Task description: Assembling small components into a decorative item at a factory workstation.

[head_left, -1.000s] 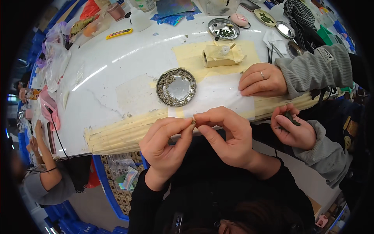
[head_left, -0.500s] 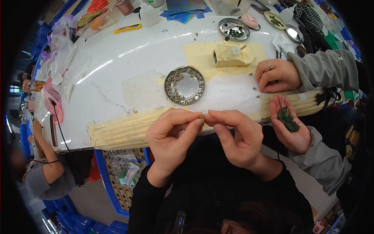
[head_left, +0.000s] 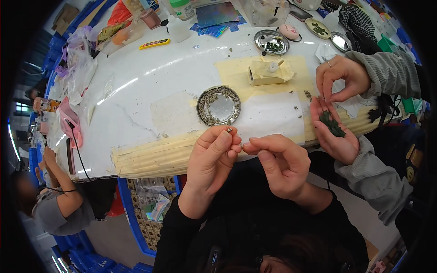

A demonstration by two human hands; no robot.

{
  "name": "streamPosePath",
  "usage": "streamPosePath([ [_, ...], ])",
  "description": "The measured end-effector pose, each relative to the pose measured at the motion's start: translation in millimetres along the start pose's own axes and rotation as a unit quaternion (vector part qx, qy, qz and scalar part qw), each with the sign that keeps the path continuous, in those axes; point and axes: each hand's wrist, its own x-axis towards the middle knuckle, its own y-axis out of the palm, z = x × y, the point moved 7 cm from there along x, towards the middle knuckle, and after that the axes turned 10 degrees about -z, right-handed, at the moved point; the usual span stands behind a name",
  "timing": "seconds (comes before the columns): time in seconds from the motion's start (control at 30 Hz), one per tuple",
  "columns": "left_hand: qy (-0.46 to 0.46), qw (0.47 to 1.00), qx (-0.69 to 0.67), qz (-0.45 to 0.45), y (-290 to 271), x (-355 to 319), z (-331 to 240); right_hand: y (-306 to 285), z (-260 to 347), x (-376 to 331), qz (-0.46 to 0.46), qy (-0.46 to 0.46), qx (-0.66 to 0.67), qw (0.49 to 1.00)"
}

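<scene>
My left hand (head_left: 207, 168) is closed, pinching a tiny greyish metallic piece (head_left: 229, 130) between thumb and index finger. Its exact kind is too small to make out. Just right of it, my right hand (head_left: 284, 166) has its fingers loosely bent, thumb apart from index finger, nothing visible between them. Beyond my left hand stands a round metal dish (head_left: 199, 111) with many small grey-beige pieces of the same size around its inside. Both hands hover over the near table edge, which is covered by a padded cream strip (head_left: 154, 157).
At right, a co-worker's hand (head_left: 343, 77) reaches over their other palm (head_left: 346, 152), which holds dark green flat pieces (head_left: 331, 125). Beyond the dish are a tape-covered block (head_left: 266, 77), a metal plate of green bits (head_left: 257, 42) and a yellow cutter (head_left: 154, 44). White paper (head_left: 273, 111) lies near.
My hands have drawn apart; the left has turned upward with the small piece at its fingertips. The co-worker's upper hand has moved over to their open palm. The view has shifted slightly.
</scene>
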Motion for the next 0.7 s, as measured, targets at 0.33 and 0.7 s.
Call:
streamPosePath([
  [0.33,0.491,0.643,0.586,0.039,55.1,-34.3,-32.2,-1.1,-15.6,7.2,0.039,0.119,0.037,0.991],
  [0.7,0.500,0.645,0.573,0.075,56.4,-34.6,-31.0,4.9,-36.9,1.0,0.090,0.285,0.220,0.929],
])
